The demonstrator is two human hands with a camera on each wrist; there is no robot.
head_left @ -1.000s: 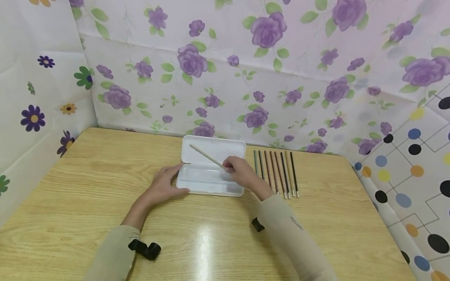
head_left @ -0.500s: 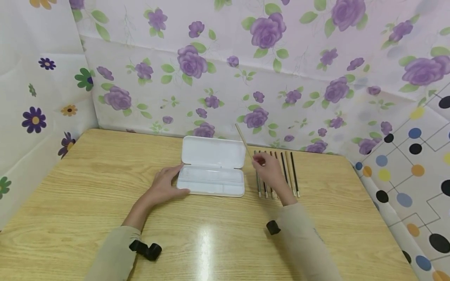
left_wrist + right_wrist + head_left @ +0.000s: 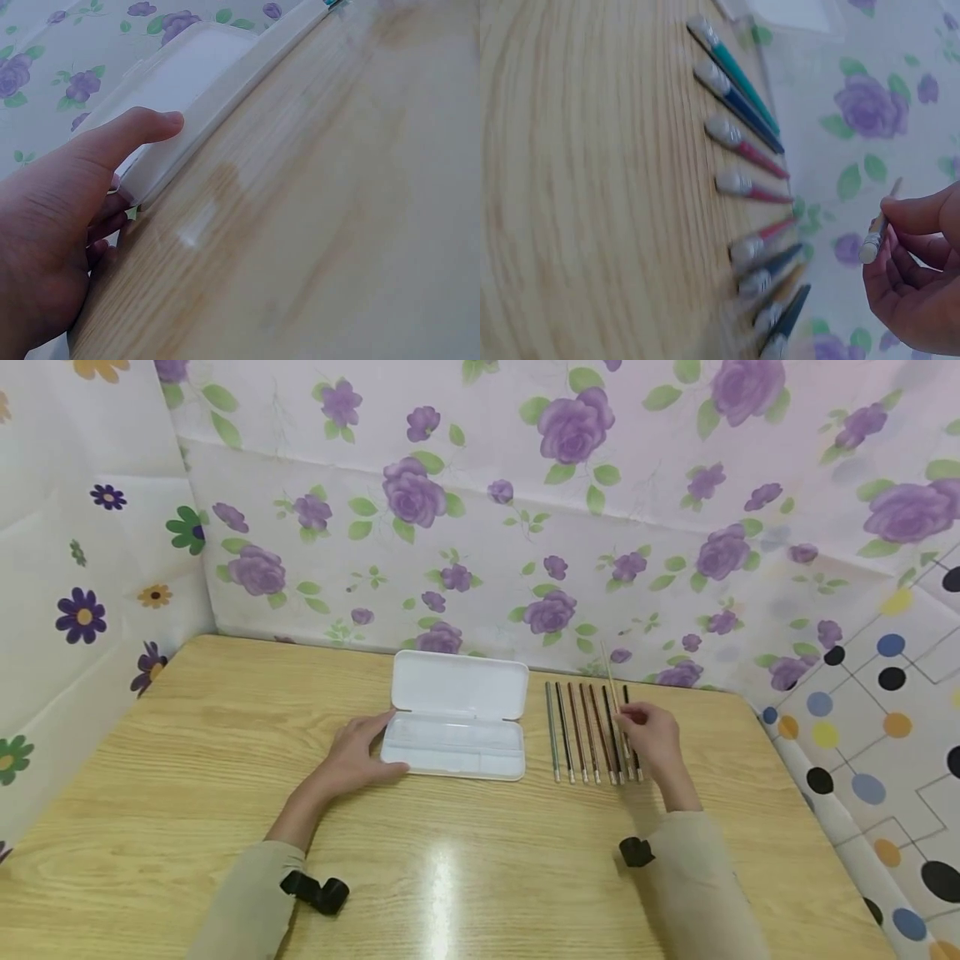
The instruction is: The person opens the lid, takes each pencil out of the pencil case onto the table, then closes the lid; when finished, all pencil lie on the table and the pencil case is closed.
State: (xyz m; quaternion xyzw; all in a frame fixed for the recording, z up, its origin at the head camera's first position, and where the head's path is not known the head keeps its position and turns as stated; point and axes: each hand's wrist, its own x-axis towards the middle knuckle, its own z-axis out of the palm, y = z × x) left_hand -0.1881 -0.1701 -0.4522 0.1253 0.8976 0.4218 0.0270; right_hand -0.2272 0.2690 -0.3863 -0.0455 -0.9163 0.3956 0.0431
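Observation:
On the table lies an open white pencil case (image 3: 453, 747), its lid tipped back toward the wall. My left hand (image 3: 358, 757) holds the case's left end, the thumb (image 3: 161, 126) on its front edge and the fingers partly hidden beyond it in the left wrist view. Between thumb and fingers my right hand (image 3: 654, 745) pinches a light wood-coloured pencil (image 3: 877, 234), raised above the table with its white eraser end toward the wrist camera. Below it, several pencils (image 3: 572, 735) in green, dark blue, red, tan and black lie in a row, eraser ends toward me.
The wooden table (image 3: 450, 860) meets a floral-covered wall (image 3: 480, 527) at the back. A patterned side covering (image 3: 885, 727) stands to the right and another (image 3: 97, 610) to the left. The case sits left of the pencil row.
My right hand has moved right with the pencil, from over the case across to the right end of the row. The pencil has swung more upright. My left hand stays on the case.

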